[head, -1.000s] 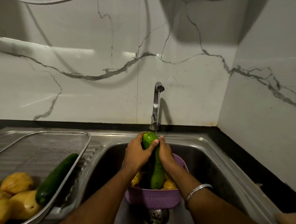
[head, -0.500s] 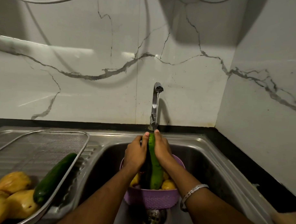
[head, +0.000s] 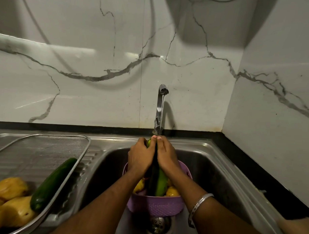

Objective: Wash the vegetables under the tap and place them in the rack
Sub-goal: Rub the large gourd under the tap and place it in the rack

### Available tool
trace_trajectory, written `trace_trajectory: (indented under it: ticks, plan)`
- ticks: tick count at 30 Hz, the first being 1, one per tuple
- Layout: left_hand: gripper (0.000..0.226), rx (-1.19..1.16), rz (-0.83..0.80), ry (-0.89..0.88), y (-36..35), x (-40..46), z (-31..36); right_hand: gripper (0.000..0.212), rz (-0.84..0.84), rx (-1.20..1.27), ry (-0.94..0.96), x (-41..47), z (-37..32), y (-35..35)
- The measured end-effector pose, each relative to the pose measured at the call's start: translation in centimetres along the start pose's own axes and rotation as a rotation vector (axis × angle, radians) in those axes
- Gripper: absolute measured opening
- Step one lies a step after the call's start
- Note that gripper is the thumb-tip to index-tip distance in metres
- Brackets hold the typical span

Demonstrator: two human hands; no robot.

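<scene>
1. Both hands hold one green cucumber (head: 161, 182) upright under the running tap (head: 160, 106), over the purple basket (head: 156, 204) that stands in the sink (head: 210, 164) by the drain.
2. The left hand (head: 140, 157) wraps its grip round the cucumber's upper part; the right hand (head: 166, 156) presses against the other side with its fingers closed on it. The fingertips of both meet at the top, right where the water lands.
3. Done, by the look of it: a dark cucumber (head: 51, 183) and several yellow vegetables (head: 9, 187) already lie at the near end of the wire rack (head: 44, 135) on the draining board at the sink's left edge.
4. Left to do: finish rinsing this cucumber and lay it in the rack, then wash the yellow pieces (head: 172, 191) lying in the basket. I judge the task somewhere past halfway, though the basket's depth is hidden.
</scene>
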State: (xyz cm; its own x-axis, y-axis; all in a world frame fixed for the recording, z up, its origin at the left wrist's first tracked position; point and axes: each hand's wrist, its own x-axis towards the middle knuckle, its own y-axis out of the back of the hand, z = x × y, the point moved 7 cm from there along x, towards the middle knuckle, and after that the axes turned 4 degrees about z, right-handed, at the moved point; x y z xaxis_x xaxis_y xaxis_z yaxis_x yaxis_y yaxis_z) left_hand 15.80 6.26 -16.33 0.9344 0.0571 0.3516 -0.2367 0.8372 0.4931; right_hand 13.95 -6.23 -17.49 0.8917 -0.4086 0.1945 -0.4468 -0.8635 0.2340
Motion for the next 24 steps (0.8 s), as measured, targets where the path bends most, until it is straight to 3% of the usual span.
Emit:
trace_trajectory:
  ticks: [2,5,6,8,10,13,18,21,24]
  plan:
    - [0.048,-0.031,0.005,0.015,0.0,0.0,-0.2,0.041,-0.017,0.126,-0.154,0.4,2.9,-0.6]
    - [0.049,-0.098,0.002,0.045,-0.3,0.0,-0.6,0.087,0.0,0.22,-0.432,2.0,10.3,-1.4]
    - [0.049,-0.115,-0.001,0.055,-0.4,-0.1,-0.7,0.09,0.004,0.219,-0.462,3.0,12.2,-1.6]
    - [0.052,-0.118,0.001,0.052,-0.3,-0.1,-0.5,0.081,-0.007,0.176,-0.432,2.6,9.8,-1.4]
    - [0.048,-0.109,-0.011,0.038,-0.2,-0.3,-0.3,0.065,-0.012,0.13,-0.283,1.0,3.8,-0.6]
    - [0.038,-0.133,-0.043,-0.016,-0.5,-0.4,0.0,0.054,-0.017,0.128,-0.158,1.0,1.9,-0.2]
    - [0.027,-0.477,-0.14,0.071,-1.7,0.1,0.8,0.102,-0.011,0.184,-0.271,1.6,5.7,-1.2]
    - [0.024,-0.635,-0.156,0.168,-1.9,0.1,1.6,0.073,0.009,0.155,-0.276,0.8,4.4,-0.8]
    - [0.029,-0.762,-0.228,0.282,-2.4,-0.3,2.0,0.064,0.04,0.129,-0.249,0.8,4.5,0.1]
